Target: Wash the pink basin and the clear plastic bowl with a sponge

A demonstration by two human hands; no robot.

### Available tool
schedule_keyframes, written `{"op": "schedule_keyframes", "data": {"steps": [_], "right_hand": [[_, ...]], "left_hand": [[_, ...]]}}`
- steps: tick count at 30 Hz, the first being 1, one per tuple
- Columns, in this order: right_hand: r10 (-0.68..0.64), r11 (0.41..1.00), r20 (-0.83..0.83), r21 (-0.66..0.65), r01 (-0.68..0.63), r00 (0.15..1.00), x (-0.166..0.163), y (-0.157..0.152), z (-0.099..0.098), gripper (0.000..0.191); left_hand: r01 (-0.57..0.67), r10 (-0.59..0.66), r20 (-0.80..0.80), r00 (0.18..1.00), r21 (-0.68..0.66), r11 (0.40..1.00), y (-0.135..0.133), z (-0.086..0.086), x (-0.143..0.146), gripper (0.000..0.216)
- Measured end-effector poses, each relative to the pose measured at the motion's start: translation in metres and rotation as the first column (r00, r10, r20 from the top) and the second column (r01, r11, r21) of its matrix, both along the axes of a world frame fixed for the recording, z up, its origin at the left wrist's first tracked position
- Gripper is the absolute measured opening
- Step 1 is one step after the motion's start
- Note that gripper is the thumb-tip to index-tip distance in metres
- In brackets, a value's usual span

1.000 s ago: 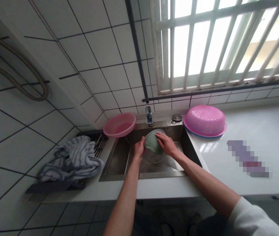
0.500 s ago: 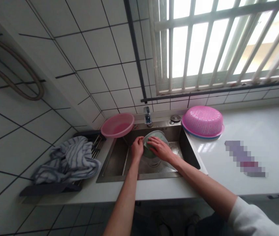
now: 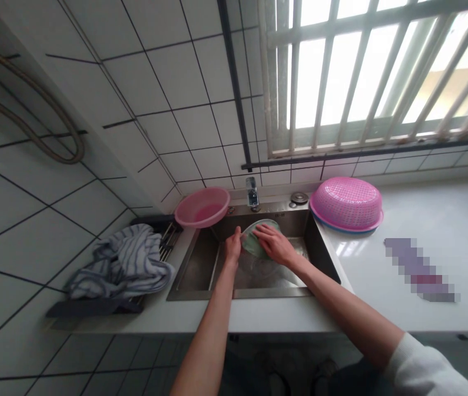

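Note:
Over the steel sink [image 3: 195,269] I hold a pale green bowl [image 3: 254,228] tilted on edge, below the tap [image 3: 252,193]. My left hand [image 3: 232,247] grips its left rim with curled fingers. The fingers of my right hand [image 3: 273,243] lie flat against the bowl's face. Something clear lies under the bowl in the basin; I cannot make out what.
A pink basin [image 3: 203,207] sits at the sink's back left corner. A pink colander [image 3: 347,203] lies upside down on the white counter [image 3: 424,220] to the right. A striped cloth [image 3: 124,264] covers a dark rack [image 3: 93,308] on the left. A barred window [image 3: 374,71] is behind.
The bowl has turned in my hands from dome-up to tilted on edge. My right hand slid across its face, while my left hand stayed on the rim.

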State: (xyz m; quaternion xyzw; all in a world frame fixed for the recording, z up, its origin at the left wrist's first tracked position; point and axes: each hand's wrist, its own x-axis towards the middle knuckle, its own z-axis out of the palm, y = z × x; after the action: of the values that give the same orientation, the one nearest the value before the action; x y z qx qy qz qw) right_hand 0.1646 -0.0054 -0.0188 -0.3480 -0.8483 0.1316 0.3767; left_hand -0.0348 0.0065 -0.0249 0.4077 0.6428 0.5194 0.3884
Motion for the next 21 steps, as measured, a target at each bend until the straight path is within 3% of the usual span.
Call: {"op": "schedule_keyframes", "data": {"steps": [2, 4, 6, 10, 12, 15, 17, 21], "right_hand": [[0.139, 0.984, 0.118, 0.096, -0.150, 0.983, -0.009, -0.008, 0.005, 0.040], [0.187, 0.969, 0.178, 0.129, -0.211, 0.966, -0.013, -0.012, 0.008, 0.037], [0.134, 0.982, 0.146, 0.111, -0.151, 0.980, -0.008, -0.008, 0.008, 0.038], [-0.111, 0.994, -0.006, -0.007, 0.111, 0.994, 0.006, 0.002, 0.000, 0.042], [-0.098, 0.995, 0.015, 0.015, 0.097, 0.995, 0.005, 0.000, -0.003, 0.041], [0.082, 0.988, 0.117, 0.119, -0.096, 0.990, -0.004, -0.007, -0.003, 0.039], [0.127, 0.981, 0.126, 0.128, -0.143, 0.984, -0.005, -0.006, -0.002, 0.039], [-0.104, 0.994, -0.025, -0.020, 0.104, 0.994, 0.005, 0.005, -0.003, 0.039]], "left_hand": [[-0.023, 0.022, 0.015, 1.000, 0.045, 0.999, 0.000, 0.003, 0.001, 0.081], [-0.035, 0.032, 0.032, 0.999, 0.084, 0.996, -0.001, 0.005, 0.002, 0.080], [-0.025, 0.021, 0.051, 0.998, 0.084, 0.996, -0.004, 0.007, 0.003, 0.079], [0.048, -0.055, 0.092, 0.994, 0.082, 0.995, -0.006, 0.007, 0.008, 0.075], [0.075, -0.085, 0.099, 0.991, 0.101, 0.992, -0.005, 0.007, 0.009, 0.074], [0.048, -0.061, 0.100, 0.993, 0.132, 0.990, -0.004, 0.006, 0.009, 0.072], [0.028, -0.044, 0.117, 0.992, 0.139, 0.990, -0.005, 0.006, 0.007, 0.071], [0.034, -0.050, 0.143, 0.988, 0.111, 0.993, -0.005, 0.004, 0.006, 0.068]]}}
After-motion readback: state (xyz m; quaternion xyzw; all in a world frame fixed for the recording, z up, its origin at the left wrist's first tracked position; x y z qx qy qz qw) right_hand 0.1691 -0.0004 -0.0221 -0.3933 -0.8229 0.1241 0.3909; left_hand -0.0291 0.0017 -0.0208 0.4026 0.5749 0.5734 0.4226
